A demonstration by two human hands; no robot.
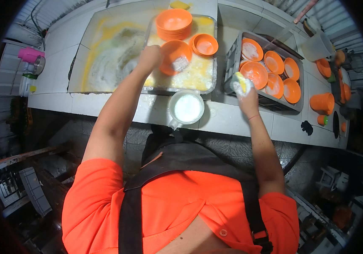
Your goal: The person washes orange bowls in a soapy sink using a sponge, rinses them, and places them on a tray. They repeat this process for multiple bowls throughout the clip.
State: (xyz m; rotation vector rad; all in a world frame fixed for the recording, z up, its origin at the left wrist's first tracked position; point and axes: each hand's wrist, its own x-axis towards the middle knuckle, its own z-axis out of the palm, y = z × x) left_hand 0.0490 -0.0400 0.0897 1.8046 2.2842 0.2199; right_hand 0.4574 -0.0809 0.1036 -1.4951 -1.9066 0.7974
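Note:
My left hand (152, 57) grips the left rim of an orange bowl (172, 60), which is tilted towards me with suds inside. This bowl is over a shallow tray (213, 74) with yellowish, foamy contents. Behind it rises a stack of orange bowls (174, 23), and a shorter stack of small orange bowls (205, 44) sits to the right. My right hand (248, 96) holds a foamy yellow sponge (241, 82) at the near left corner of a grey plastic crate (300, 106). Several sudsy orange bowls (274, 85) lie in that crate.
A handled pot of white, sudsy liquid (187, 108) stands at the tiled counter's (222, 116) front edge. To the left is a basin of cloudy water (111, 68). Orange cups (322, 103) and a translucent plastic jug (318, 47) stand at the right.

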